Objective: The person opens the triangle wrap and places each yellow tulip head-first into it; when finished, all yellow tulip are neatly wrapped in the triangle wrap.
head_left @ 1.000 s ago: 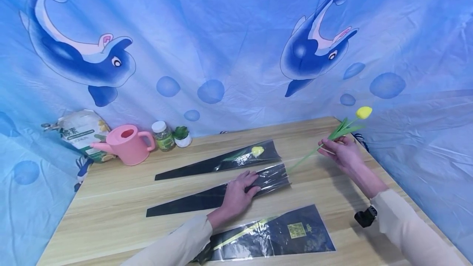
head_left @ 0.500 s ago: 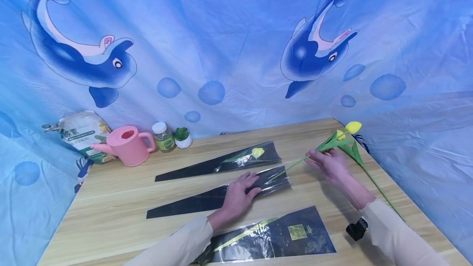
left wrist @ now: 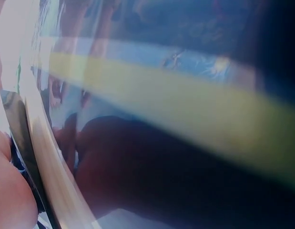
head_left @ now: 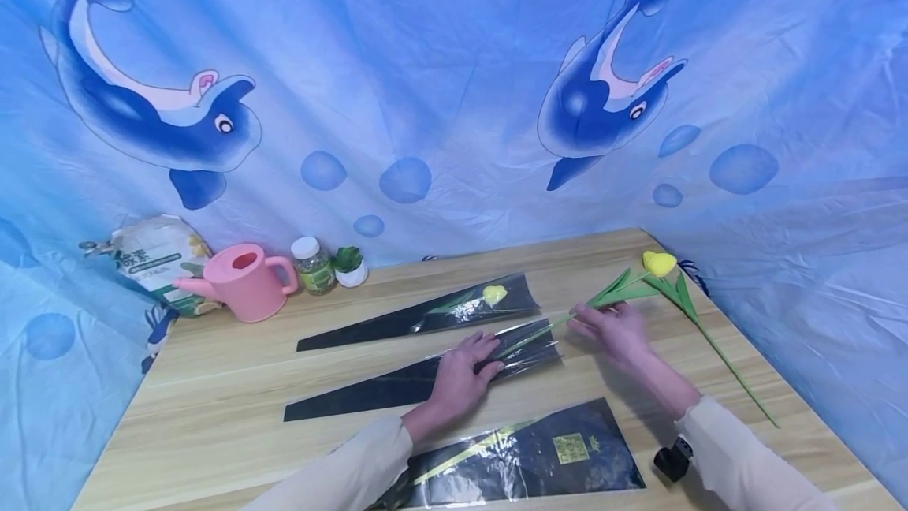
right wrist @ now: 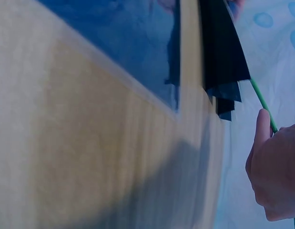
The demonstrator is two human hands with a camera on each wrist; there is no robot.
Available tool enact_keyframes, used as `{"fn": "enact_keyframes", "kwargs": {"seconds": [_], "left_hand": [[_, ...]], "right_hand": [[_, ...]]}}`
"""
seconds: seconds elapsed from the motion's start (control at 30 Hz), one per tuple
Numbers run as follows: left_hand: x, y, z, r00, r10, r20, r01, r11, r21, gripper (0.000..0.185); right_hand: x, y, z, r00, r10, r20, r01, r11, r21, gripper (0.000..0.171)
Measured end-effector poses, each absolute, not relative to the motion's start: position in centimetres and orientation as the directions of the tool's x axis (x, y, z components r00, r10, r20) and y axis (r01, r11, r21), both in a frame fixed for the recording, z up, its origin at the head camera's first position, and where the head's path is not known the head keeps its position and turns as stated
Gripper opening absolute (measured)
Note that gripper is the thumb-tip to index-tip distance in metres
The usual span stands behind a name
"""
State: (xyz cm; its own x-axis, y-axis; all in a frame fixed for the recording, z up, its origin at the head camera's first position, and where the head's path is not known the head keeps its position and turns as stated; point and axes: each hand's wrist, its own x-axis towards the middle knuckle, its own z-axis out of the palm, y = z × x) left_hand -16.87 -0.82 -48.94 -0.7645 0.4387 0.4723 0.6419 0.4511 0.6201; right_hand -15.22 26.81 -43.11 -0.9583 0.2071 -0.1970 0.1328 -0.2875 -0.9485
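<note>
Basically, the yellow tulip (head_left: 659,262) lies low over the table (head_left: 213,385), long axis running from the bloom at far right down-left, stem end poked into the open mouth of the middle black sleeve (head_left: 418,377). Right hand (head_left: 613,330) pinches the stem mid-length, fingers curled round it, just right of the mouth. Left hand (head_left: 464,373) lies flat, fingers straight, pressing the sleeve near its mouth; it's the nearer hand to the sleeve. Stem and sleeve axes are roughly in line. A second loose tulip stem (head_left: 731,373) sits right of the right forearm, close to the table edge. Wrapped tulip sleeve (head_left: 426,310) lies behind, another sleeve (head_left: 539,456) in front; both well apart from the stem's line.
</note>
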Motion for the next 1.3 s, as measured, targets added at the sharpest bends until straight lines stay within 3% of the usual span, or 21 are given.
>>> {"fn": "enact_keyframes", "kwargs": {"seconds": [0.2, 0.53, 1.07, 1.3], "left_hand": [[-16.9, -0.7, -48.9, -0.768, 0.432, 0.473, 0.639, 0.457, 0.619, 0.041], [-16.8, -0.4, -49.0, -0.768, 0.435, 0.47, 0.638, 0.452, 0.624, 0.04], [-16.6, -0.3, -48.7, -0.766, 0.443, 0.466, 0.64, 0.463, 0.613, 0.041], [-16.5, -0.2, -48.6, -0.772, 0.437, 0.461, 0.632, 0.455, 0.628, 0.041]], "right_hand": [[-15.1, 26.1, -43.8, -0.948, 0.231, -0.219, 0.152, -0.276, -0.949, 0.036], [-14.9, 25.3, -44.5, -0.938, 0.256, -0.235, 0.122, -0.39, -0.912, 0.045], [-14.7, 25.9, -44.8, -0.904, 0.337, -0.263, 0.128, -0.375, -0.918, 0.022], [-14.6, 25.9, -44.8, -0.898, 0.379, -0.223, 0.096, -0.326, -0.941, 0.033]]}}
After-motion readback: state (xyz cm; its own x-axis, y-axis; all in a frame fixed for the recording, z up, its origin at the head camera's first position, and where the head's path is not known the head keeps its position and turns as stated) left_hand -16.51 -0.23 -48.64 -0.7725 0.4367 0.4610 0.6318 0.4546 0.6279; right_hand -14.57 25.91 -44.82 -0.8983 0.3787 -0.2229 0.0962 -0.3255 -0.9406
